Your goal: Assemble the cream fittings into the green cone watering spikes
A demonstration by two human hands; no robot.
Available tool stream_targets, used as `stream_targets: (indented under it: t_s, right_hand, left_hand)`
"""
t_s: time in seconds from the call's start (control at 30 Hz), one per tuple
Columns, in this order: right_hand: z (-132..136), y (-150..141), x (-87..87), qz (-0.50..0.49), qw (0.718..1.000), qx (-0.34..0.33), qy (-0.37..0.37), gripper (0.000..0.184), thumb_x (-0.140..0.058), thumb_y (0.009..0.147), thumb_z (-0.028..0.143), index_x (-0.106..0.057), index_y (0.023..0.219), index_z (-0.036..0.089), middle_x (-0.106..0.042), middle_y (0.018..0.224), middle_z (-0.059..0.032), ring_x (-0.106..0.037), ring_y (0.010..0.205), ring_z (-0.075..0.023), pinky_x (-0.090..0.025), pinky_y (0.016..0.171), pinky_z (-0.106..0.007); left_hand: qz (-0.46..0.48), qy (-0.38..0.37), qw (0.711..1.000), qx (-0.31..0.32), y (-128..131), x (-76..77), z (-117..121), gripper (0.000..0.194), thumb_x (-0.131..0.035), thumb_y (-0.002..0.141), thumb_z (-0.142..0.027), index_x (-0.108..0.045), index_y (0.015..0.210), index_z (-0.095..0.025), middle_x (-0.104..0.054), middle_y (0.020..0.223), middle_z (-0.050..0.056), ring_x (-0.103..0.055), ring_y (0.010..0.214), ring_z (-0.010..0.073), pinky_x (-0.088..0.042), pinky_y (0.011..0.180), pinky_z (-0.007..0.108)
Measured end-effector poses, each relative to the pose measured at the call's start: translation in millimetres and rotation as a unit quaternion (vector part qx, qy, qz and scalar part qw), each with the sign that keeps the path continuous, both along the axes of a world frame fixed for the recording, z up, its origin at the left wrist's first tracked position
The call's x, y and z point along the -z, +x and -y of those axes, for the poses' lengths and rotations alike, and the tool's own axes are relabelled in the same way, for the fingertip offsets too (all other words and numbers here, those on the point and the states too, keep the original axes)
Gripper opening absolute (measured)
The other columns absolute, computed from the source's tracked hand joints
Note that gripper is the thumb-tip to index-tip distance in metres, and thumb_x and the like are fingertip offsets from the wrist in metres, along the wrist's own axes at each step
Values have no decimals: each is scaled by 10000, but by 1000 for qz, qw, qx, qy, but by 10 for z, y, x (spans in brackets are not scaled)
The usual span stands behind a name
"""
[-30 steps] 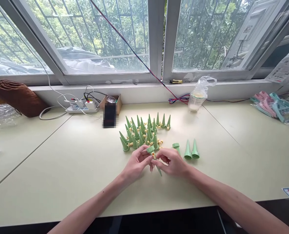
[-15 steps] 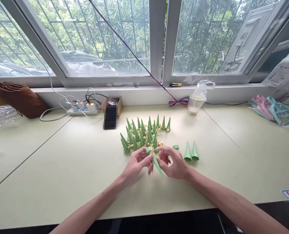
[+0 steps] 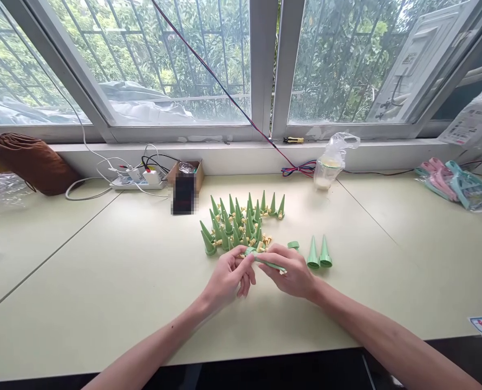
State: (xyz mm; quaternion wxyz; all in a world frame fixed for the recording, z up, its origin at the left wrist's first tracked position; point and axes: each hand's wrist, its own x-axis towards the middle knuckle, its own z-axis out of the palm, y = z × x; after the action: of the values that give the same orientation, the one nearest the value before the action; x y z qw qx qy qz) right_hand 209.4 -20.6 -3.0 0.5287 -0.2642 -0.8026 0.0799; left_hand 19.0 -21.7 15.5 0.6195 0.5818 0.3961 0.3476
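Between my hands lies a green plastic watering spike (image 3: 270,263), its tip pointing right and a pale yellow valve (image 3: 261,246) on its far side. My left hand (image 3: 229,273) pinches the wide green cap end. My right hand (image 3: 292,271) is closed around the tapered part, covering some of it. Just beyond my hands stand several green spikes (image 3: 227,222) with yellow valves, packed close together. Two green cones (image 3: 313,253) without visible valves stand to the right. A green capped piece (image 3: 293,246) is partly hidden behind my right hand.
At the back are a power strip (image 3: 137,181) with cables, a small cardboard box (image 3: 198,170) and a plastic bag with a cup (image 3: 328,165). A brown pouch (image 3: 33,162) lies far left. Pink and teal packaged items (image 3: 456,181) lie far right.
The spike has turned from pointing down toward me to pointing right. My right hand opened slightly off it, then closed on its tapered part. My left hand kept its hold.
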Motion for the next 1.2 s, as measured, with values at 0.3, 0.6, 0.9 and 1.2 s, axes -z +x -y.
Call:
stream_targets:
  t_s: [0.3, 0.6, 0.9, 1.2]
  right_hand:
    - [34, -9, -77, -60, 998, 31, -17, 111, -578, 919, 105, -641, 926, 195, -547, 646, 11, -420, 479, -92, -367, 446, -226]
    - [-11, -5, 52, 23, 997, -21, -77, 126, -593, 978, 266, -665, 945, 168, -590, 678, -7, -467, 507, -98, -399, 487, -229]
    - [-115, 119, -26, -19, 986, 95, -135, 157, -476, 1018, 246, -617, 1044, 182, -610, 672, 8, -521, 541, -122, -443, 533, -244]
    - [-298, 215, 58, 138, 961, 193, -142, 253, -488, 950, 89, -648, 1119, 188, -673, 1029, -113, -593, 969, -276, -496, 842, -421]
  left_hand:
    - [-199, 309, 927, -81, -21, 160, 28, 338, -658, 895, -383, -516, 1133, -190, -449, 538, -108, -401, 443, 73, -347, 455, 180]
    - [-267, 436, 858, -51, -51, 199, 12, 186, -558, 974, -330, -666, 1013, -183, -458, 538, -75, -397, 453, 75, -324, 484, 205]
    - [-326, 348, 878, -25, -42, 184, -30, 164, -562, 934, -261, -573, 790, -185, -582, 621, -22, -493, 520, 119, -345, 522, 243]
    - [-309, 355, 881, -47, -58, 231, -51, 143, -622, 921, -315, -652, 970, -184, -621, 640, -12, -537, 533, 137, -408, 550, 252]
